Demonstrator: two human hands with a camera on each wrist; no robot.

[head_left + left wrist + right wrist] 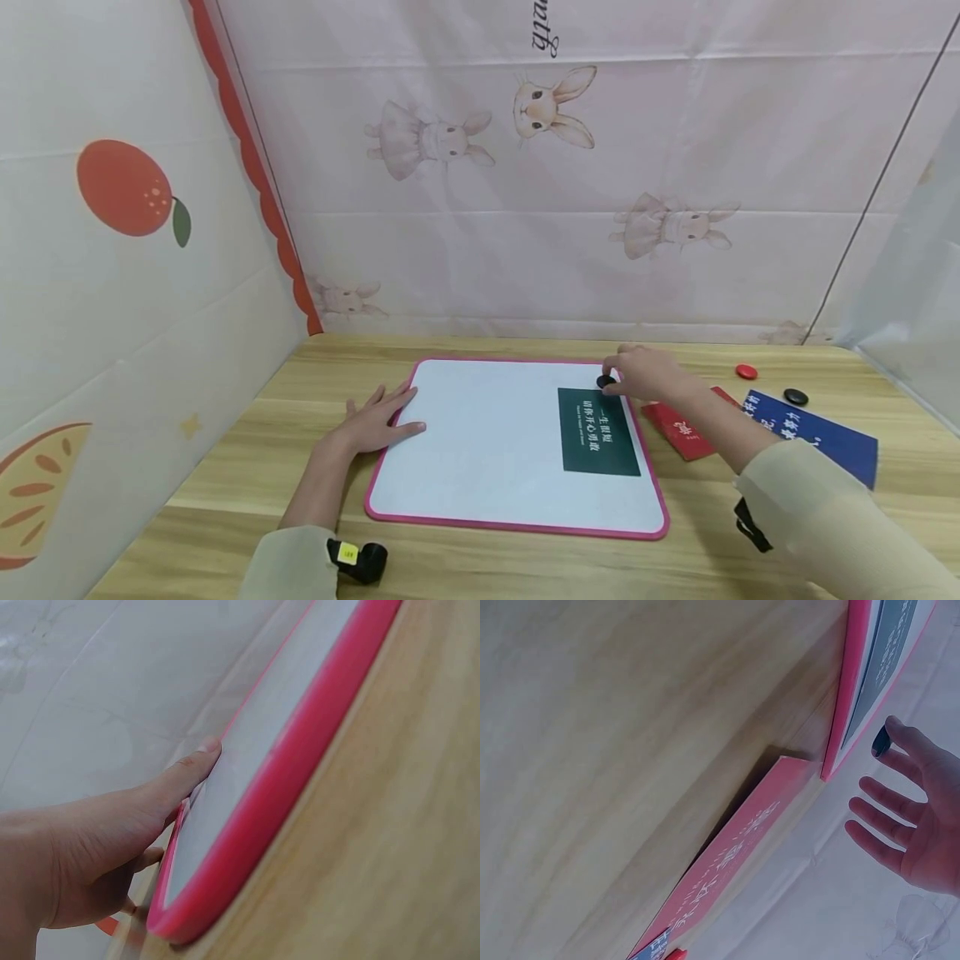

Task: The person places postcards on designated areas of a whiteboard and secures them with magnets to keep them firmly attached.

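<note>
While the left hand (371,427) is resting, fingers wide, on the left edge of the pink-framed whiteboard (480,450), the right hand (645,372) is pinching a black disc (604,382) between thumb and forefinger — near the whiteboard's far right corner, at the green card's (600,433) far edge. On the tabletop (487,571), rightward, a red card (684,429) and blue card (836,450) are lying — a red disc (746,372) and second black disc (796,397) sitting beyond.

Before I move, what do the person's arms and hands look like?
The left hand and right hand are bare, without gloves. The left sleeve and right sleeve are plain pale beige. By the left cuff sits a black device with a yellow label; a black fitting shows below the right sleeve.
</note>
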